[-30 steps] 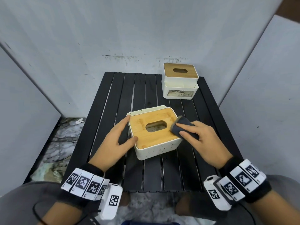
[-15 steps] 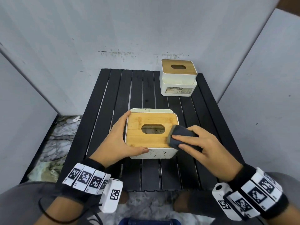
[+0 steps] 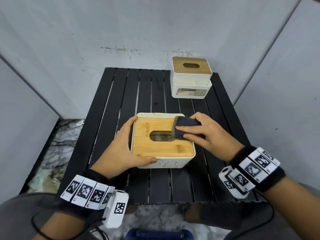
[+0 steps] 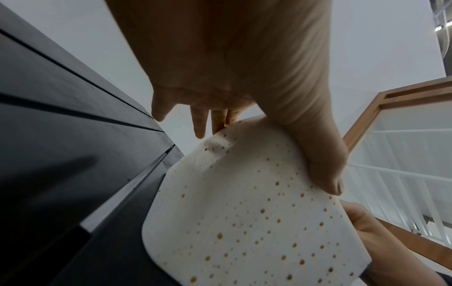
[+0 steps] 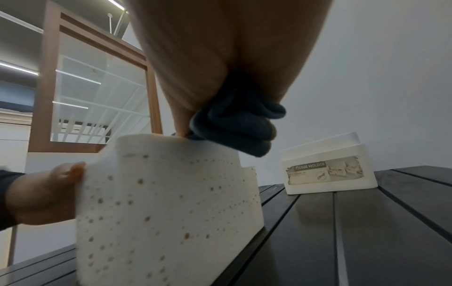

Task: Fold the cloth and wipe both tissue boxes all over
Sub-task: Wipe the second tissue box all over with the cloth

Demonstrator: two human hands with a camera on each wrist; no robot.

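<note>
My right hand (image 3: pixel 206 134) presses the folded dark cloth (image 3: pixel 185 128) flat on the wooden lid (image 3: pixel 155 148) of the near tissue box (image 3: pixel 166 162), at the lid's far right corner, just beside the oval slot (image 3: pixel 161 135). My fingers lie over the cloth and my thumb tucks under its near edge, so the cloth is pinched in my grip. The rest of the bare lid lies to the left of the cloth and toward me, so I judge the next stroke has to run leftward along the lid's long side, then back across the near strip.

My left hand (image 3: pixel 121 148) braces the box on its left side: fingers spread along the left wall and far corner, thumb (image 4: pixel 325 174) pressed on the speckled front wall. This hand is clamped on the box and holds it against the push of the wipe.

The box sits in the middle of the black slatted table (image 3: pixel 121 101), its longer side running left to right in front of me. The second tissue box (image 3: pixel 190 84) stands well apart at the far right corner, nearer my right hand and not touched by either hand.
</note>
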